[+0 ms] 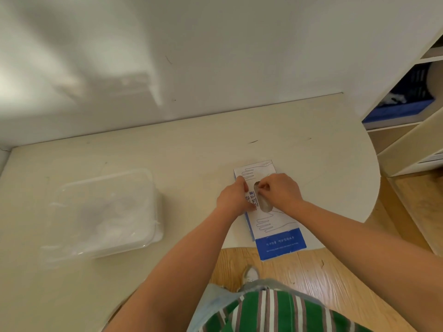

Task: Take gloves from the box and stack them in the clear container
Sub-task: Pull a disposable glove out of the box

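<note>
Cream surface runs to a white wall, with a shelf unit at right and wooden floor below. We see the glove box lying flat near the surface's front edge, its blue end overhanging. The left hand grips the box's left side, fingers curled beside the oval opening. The right hand has its fingers closed narrow, pinching the translucent gloves showing in that opening. Well apart to the left sits the clear container, with pale film inside.
</note>
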Motion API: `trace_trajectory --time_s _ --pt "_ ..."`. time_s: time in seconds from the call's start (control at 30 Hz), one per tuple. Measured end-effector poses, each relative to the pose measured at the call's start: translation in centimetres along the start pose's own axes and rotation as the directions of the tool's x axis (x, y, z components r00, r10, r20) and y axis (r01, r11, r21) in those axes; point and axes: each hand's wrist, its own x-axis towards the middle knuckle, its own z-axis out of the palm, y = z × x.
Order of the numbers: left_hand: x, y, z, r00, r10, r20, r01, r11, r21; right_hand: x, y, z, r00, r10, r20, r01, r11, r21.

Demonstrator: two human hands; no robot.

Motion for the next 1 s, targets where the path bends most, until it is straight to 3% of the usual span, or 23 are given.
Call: trace_trajectory --time_s 0.27,0.4,0.53,0.63,0.77,0.87,1.0 --pt "-0.2 0.0 0.0 1.000 0.003 -0.008 -0.002 1.000 0.030 0.3 0.9 -2.3 0.968 -0.134 -0.212 0.208 0.903 0.376" --pt "-0.4 -0.1 0.2 1.000 0.012 -0.016 -0.011 0.999 0.046 0.7 -0.4 -4.1 0.948 -0.043 -0.317 0.205 0.842 0.499" --pt "-0.7 -0.3 0.2 1.000 0.023 -0.012 -0.022 0.999 0.045 1.0 -0.8 -4.2 0.996 0.033 -0.081 -0.002 0.937 0.348" --pt "-0.8 -0.4 0.3 0.999 0.032 -0.032 -0.030 0.997 0.066 0.3 -0.7 -2.9 0.991 0.107 0.078 -0.119 0.978 0.170" --pt "-0.8 -0.6 0.4 0.998 0.031 -0.049 -0.026 0.995 0.095 -0.4 -0.5 -2.3 0.996 0.045 -0.081 -0.025 0.972 0.232" --pt "-0.5 -0.7 0.6 0.998 0.038 -0.048 -0.033 0.994 0.103 -0.7 -0.7 -3.7 0.982 0.024 -0.189 0.071 0.876 0.478" --pt "-0.5 -0.5 0.6 0.999 0.050 -0.021 -0.048 0.994 0.095 -0.9 -1.5 -6.4 0.968 0.105 -0.227 0.113 0.627 0.771"
